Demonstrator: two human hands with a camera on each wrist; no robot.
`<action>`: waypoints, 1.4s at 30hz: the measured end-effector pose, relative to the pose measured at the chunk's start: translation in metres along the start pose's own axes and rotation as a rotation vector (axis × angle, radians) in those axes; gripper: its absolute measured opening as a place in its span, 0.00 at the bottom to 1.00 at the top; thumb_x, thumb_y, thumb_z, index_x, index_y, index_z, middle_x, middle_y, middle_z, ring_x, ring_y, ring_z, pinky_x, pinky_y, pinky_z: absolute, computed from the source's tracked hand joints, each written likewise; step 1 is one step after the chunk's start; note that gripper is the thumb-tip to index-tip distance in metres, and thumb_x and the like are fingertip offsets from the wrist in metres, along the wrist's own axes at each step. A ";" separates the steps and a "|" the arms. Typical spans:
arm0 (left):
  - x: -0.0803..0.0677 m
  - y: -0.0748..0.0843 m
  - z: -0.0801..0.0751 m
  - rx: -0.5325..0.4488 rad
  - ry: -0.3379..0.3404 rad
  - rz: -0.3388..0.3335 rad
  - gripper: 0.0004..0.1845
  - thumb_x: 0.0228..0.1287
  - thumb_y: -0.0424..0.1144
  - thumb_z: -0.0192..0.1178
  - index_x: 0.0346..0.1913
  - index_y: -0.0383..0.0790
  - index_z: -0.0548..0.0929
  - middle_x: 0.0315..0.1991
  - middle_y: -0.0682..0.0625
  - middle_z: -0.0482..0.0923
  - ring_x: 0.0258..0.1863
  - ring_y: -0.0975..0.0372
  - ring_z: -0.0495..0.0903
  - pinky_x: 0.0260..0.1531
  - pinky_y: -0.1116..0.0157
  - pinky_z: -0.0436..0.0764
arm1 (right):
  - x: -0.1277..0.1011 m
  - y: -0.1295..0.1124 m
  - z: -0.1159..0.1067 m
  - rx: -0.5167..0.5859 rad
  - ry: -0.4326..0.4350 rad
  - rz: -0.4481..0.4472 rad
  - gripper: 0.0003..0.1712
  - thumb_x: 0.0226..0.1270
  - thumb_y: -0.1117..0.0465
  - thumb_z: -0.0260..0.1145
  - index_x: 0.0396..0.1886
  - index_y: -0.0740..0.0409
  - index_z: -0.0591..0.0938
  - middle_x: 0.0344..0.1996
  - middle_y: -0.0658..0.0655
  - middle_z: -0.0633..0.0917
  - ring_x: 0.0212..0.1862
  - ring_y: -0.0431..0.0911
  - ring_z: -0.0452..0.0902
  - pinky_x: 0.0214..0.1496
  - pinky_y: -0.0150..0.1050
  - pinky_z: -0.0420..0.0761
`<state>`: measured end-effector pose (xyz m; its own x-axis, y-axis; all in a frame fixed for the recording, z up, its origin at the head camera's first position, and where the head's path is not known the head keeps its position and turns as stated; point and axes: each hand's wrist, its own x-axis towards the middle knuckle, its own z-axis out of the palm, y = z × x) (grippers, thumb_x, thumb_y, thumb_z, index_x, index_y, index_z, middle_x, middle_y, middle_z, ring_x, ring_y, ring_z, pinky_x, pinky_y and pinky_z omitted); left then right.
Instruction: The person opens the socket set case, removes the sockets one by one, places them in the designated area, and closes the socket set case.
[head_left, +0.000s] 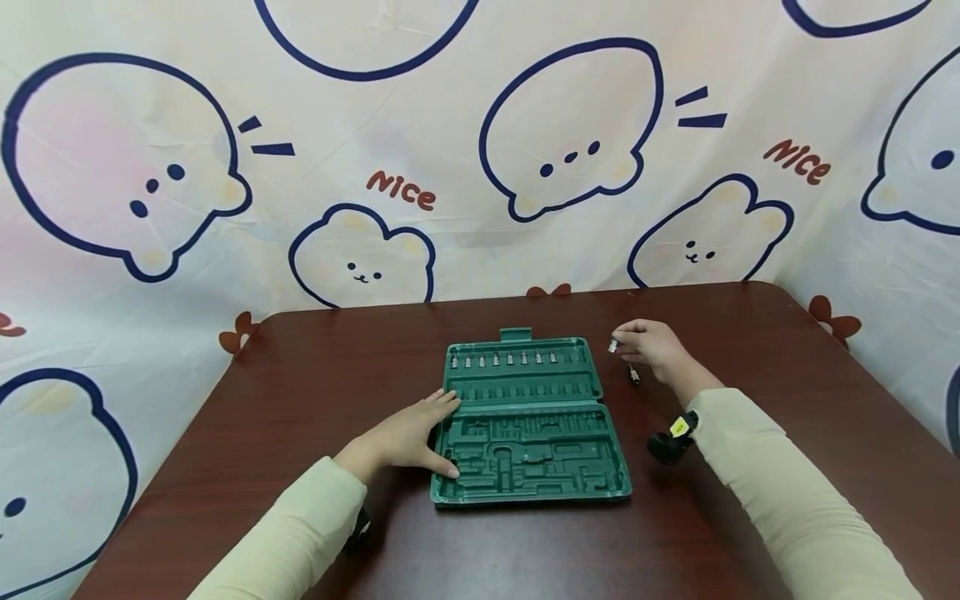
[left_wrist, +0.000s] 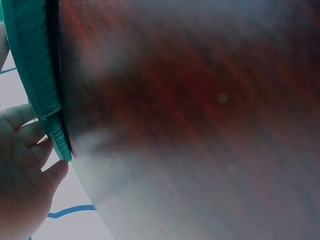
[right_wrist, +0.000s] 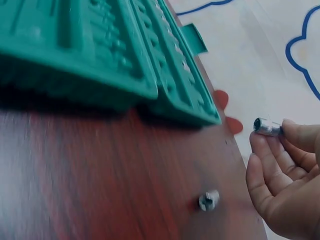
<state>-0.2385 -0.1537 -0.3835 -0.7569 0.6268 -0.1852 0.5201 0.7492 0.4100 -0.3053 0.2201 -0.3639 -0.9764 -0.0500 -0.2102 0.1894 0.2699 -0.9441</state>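
- Socket (head_left: 613,345), head view: small, silvery, metal, pinched at the fingertips of the right hand (head_left: 654,350), just off the far right corner of the green tool case (head_left: 529,417). Long axis lies roughly level; the free end points toward the case.
- Case lies open and flat on the dark red-brown table (head_left: 300,367). Its far half holds a row of small silvery bits (head_left: 502,360); its near half shows moulded recesses, contents not discernible.
- Left hand (head_left: 408,437) rests flat on the case's left edge, fingers straight and spread, gripping nothing.
- Second small metal piece (head_left: 634,376) lies on the table just right of the case, under the right hand.
- Left wrist view: blurred; fingers (left_wrist: 27,130) touch the ribbed green rim (left_wrist: 37,75) of the case.
- Right wrist view: socket (right_wrist: 267,127) is a short cylinder, hollow end facing the case (right_wrist: 100,55), held between thumb and fingertips. The loose piece (right_wrist: 209,200) lies on the table between case and hand.
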 end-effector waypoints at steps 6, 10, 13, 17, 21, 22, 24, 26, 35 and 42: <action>-0.001 0.001 -0.001 -0.001 0.005 -0.003 0.54 0.37 0.63 0.62 0.66 0.40 0.52 0.66 0.49 0.45 0.65 0.57 0.40 0.55 0.53 0.54 | -0.009 0.007 -0.018 -0.044 0.013 0.004 0.22 0.65 0.59 0.51 0.51 0.73 0.66 0.35 0.56 0.73 0.40 0.49 0.72 0.50 0.45 0.68; -0.001 0.001 0.000 -0.007 0.004 -0.002 0.54 0.37 0.63 0.62 0.66 0.40 0.52 0.66 0.49 0.45 0.65 0.58 0.40 0.55 0.53 0.54 | -0.013 0.012 -0.028 -0.103 0.029 0.000 0.21 0.65 0.59 0.52 0.49 0.73 0.68 0.35 0.57 0.74 0.37 0.47 0.73 0.48 0.45 0.69; 0.000 0.001 0.000 -0.015 0.005 -0.006 0.54 0.37 0.63 0.63 0.66 0.41 0.52 0.66 0.50 0.45 0.65 0.58 0.39 0.55 0.53 0.55 | -0.016 0.017 -0.034 -0.158 0.039 -0.002 0.22 0.65 0.58 0.51 0.50 0.73 0.68 0.36 0.58 0.74 0.38 0.48 0.72 0.47 0.44 0.71; 0.000 0.000 -0.001 -0.014 0.007 -0.010 0.54 0.37 0.62 0.63 0.66 0.41 0.52 0.66 0.50 0.44 0.65 0.58 0.39 0.55 0.53 0.55 | -0.016 0.023 -0.039 -0.228 0.030 0.000 0.21 0.65 0.58 0.51 0.49 0.72 0.69 0.37 0.59 0.75 0.39 0.49 0.72 0.43 0.41 0.72; 0.001 0.000 -0.002 0.005 0.009 -0.006 0.54 0.37 0.63 0.62 0.66 0.40 0.52 0.66 0.49 0.45 0.65 0.58 0.40 0.55 0.53 0.55 | -0.013 0.030 -0.040 -0.269 -0.010 0.012 0.18 0.64 0.60 0.52 0.47 0.71 0.71 0.36 0.59 0.76 0.39 0.50 0.71 0.41 0.40 0.73; 0.001 0.000 -0.002 0.010 0.009 -0.006 0.54 0.37 0.63 0.62 0.66 0.40 0.52 0.66 0.49 0.45 0.65 0.58 0.40 0.55 0.53 0.55 | -0.012 0.030 -0.040 -0.280 -0.021 0.018 0.17 0.64 0.61 0.52 0.46 0.71 0.72 0.36 0.59 0.76 0.39 0.50 0.71 0.40 0.41 0.72; 0.001 0.000 -0.001 0.014 0.009 -0.003 0.54 0.37 0.63 0.62 0.66 0.40 0.52 0.66 0.49 0.45 0.65 0.58 0.40 0.55 0.53 0.55 | -0.010 0.031 -0.039 -0.306 -0.044 0.025 0.15 0.64 0.62 0.52 0.44 0.70 0.73 0.36 0.59 0.75 0.38 0.50 0.71 0.40 0.41 0.72; 0.001 0.000 -0.001 0.011 0.009 -0.001 0.54 0.37 0.63 0.62 0.66 0.40 0.52 0.66 0.49 0.45 0.65 0.58 0.40 0.55 0.53 0.55 | -0.009 0.031 -0.038 -0.337 -0.059 0.026 0.14 0.64 0.62 0.53 0.43 0.70 0.73 0.35 0.59 0.75 0.37 0.50 0.71 0.39 0.41 0.72; 0.001 -0.002 0.001 0.016 0.008 -0.005 0.54 0.37 0.65 0.61 0.66 0.41 0.52 0.66 0.50 0.45 0.65 0.58 0.40 0.55 0.54 0.55 | 0.000 0.031 -0.032 -0.456 -0.044 0.005 0.11 0.63 0.64 0.52 0.38 0.69 0.75 0.32 0.60 0.75 0.29 0.47 0.71 0.30 0.38 0.72; 0.002 -0.001 0.001 0.007 0.002 -0.013 0.55 0.36 0.64 0.61 0.66 0.41 0.51 0.66 0.50 0.44 0.65 0.59 0.39 0.55 0.54 0.56 | 0.004 0.032 -0.028 -0.535 -0.023 -0.022 0.08 0.62 0.67 0.52 0.33 0.68 0.75 0.24 0.58 0.75 0.24 0.46 0.69 0.25 0.37 0.70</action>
<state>-0.2401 -0.1529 -0.3852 -0.7641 0.6168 -0.1889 0.5133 0.7587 0.4010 -0.3059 0.2550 -0.3876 -0.9758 -0.0812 -0.2028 0.0830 0.7209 -0.6881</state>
